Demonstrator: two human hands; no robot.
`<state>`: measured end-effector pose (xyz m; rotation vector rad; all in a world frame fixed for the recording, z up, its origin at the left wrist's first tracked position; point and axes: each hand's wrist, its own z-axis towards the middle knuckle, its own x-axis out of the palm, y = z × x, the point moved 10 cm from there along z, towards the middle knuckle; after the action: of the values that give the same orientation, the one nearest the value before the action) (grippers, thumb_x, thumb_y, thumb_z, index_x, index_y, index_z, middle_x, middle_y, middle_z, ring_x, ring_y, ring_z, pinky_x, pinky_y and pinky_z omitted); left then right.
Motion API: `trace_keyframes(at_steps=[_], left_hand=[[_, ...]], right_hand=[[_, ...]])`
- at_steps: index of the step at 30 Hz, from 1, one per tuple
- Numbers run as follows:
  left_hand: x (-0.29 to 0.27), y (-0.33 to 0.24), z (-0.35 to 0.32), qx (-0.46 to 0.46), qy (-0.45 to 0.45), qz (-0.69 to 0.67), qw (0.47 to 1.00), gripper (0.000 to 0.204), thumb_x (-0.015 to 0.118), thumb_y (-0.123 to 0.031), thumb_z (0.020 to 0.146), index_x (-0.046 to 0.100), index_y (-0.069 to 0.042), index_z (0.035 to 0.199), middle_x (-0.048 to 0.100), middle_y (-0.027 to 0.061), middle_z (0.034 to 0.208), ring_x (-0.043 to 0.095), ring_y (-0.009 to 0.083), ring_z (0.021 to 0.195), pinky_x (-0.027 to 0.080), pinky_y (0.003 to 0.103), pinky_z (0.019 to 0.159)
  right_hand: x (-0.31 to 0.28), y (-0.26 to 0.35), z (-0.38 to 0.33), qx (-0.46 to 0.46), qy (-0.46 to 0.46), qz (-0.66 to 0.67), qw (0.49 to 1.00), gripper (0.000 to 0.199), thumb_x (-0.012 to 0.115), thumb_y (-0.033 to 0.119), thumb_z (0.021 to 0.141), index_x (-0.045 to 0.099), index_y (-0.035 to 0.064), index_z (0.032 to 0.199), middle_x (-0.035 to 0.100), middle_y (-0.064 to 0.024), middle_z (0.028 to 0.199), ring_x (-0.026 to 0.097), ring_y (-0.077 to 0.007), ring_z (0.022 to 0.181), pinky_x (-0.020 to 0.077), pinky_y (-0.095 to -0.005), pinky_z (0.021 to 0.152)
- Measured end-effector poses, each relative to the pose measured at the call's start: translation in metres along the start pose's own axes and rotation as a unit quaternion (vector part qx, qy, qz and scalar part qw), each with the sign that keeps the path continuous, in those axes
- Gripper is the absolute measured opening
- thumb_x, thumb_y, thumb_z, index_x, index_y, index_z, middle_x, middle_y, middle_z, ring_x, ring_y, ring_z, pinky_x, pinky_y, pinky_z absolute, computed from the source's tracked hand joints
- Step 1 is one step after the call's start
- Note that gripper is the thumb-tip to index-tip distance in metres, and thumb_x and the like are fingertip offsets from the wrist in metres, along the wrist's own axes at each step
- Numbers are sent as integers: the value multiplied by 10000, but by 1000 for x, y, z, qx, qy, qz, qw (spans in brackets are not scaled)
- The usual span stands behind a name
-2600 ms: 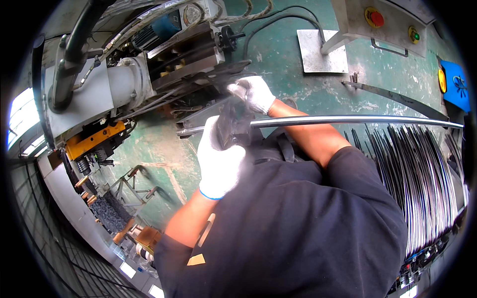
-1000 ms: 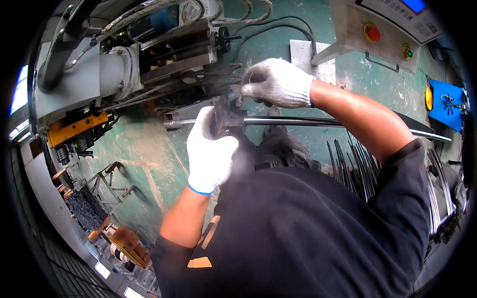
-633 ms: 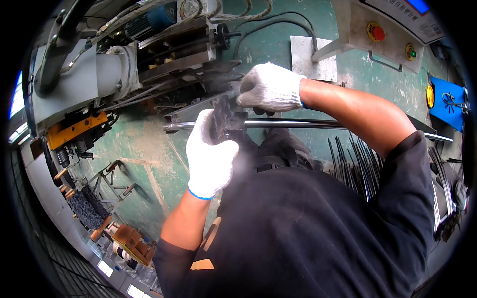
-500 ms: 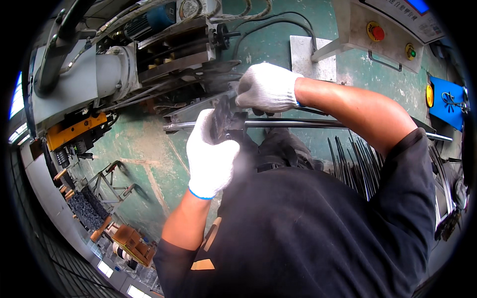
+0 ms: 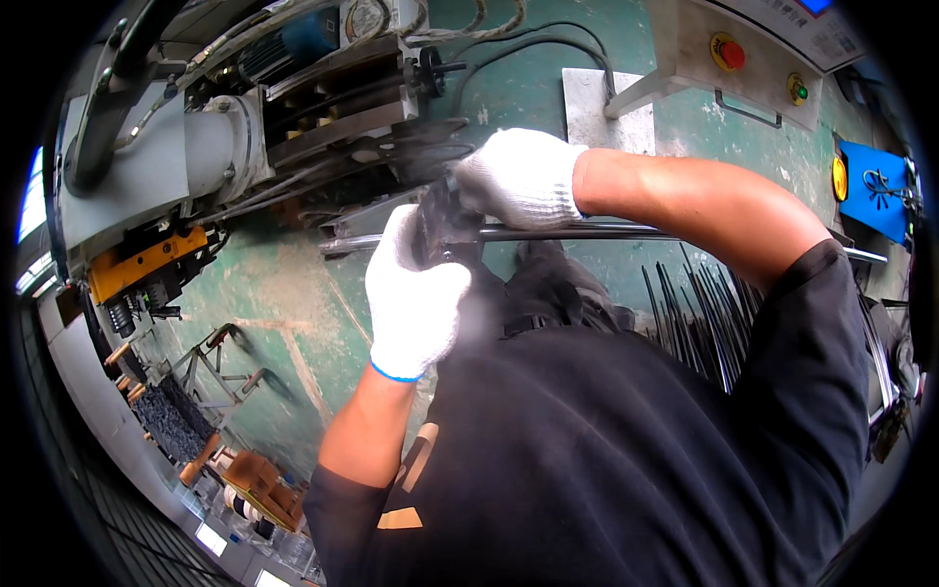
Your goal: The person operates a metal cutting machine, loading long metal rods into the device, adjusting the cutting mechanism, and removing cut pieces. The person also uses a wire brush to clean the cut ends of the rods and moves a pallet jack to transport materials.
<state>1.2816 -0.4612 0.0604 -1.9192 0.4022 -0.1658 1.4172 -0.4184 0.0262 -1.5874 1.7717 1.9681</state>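
Note:
My left hand (image 5: 416, 308), in a white knit glove, is wrapped round a dark metal block (image 5: 439, 230) in front of my body. Its thumb lies on the near side and its fingers on the left. Up against the block's upper right side is my right hand (image 5: 521, 178), gloved too and closed. Whatever its fingers hold is hidden behind the glove. A shiny metal rod (image 5: 602, 232) runs crosswise below the right hand and passes the block. The area round the block is partly blurred.
Machinery with a white cylindrical housing (image 5: 210, 152) and a blue motor (image 5: 305, 44) stands at upper left. A control box with a red button (image 5: 730, 54) is at upper right. Thin dark rods (image 5: 699, 328) stand in a bundle at right. A metal stand (image 5: 220, 367) is on the left floor.
My right hand has shifted slightly left and down, closer against the dark block. The left hand keeps its grip. The whole view has shifted a little.

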Motion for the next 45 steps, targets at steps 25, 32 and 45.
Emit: trace_keyframes(at_steps=[25, 32, 45], left_hand=[[5, -3, -5, 22, 7, -18, 1000, 555, 631, 61, 799, 634, 52, 1354, 687, 79, 1210, 632, 144, 1120, 520, 282, 1008], [4, -5, 2, -50, 28, -6, 998, 550, 634, 50, 807, 634, 51, 1356, 695, 85, 1200, 638, 137, 1114, 527, 280, 992], [7, -7, -4, -4, 25, -38, 999, 580, 629, 50, 820, 614, 54, 1399, 710, 90, 1256, 660, 147, 1128, 544, 287, 985]], right_hand=[[0, 3, -16, -137, -98, -59, 984, 187, 703, 208, 989, 673, 27, 1026, 750, -229, 864, 735, -486, 818, 582, -553, 729], [5, -6, -12, -116, -115, -15, 986, 217, 719, 269, 1017, 674, 59, 1050, 731, -224, 852, 721, -489, 816, 561, -570, 729], [-4, -2, -14, -108, -118, -19, 987, 262, 723, 310, 1019, 666, 54, 1018, 716, -227, 860, 709, -486, 836, 556, -564, 743]])
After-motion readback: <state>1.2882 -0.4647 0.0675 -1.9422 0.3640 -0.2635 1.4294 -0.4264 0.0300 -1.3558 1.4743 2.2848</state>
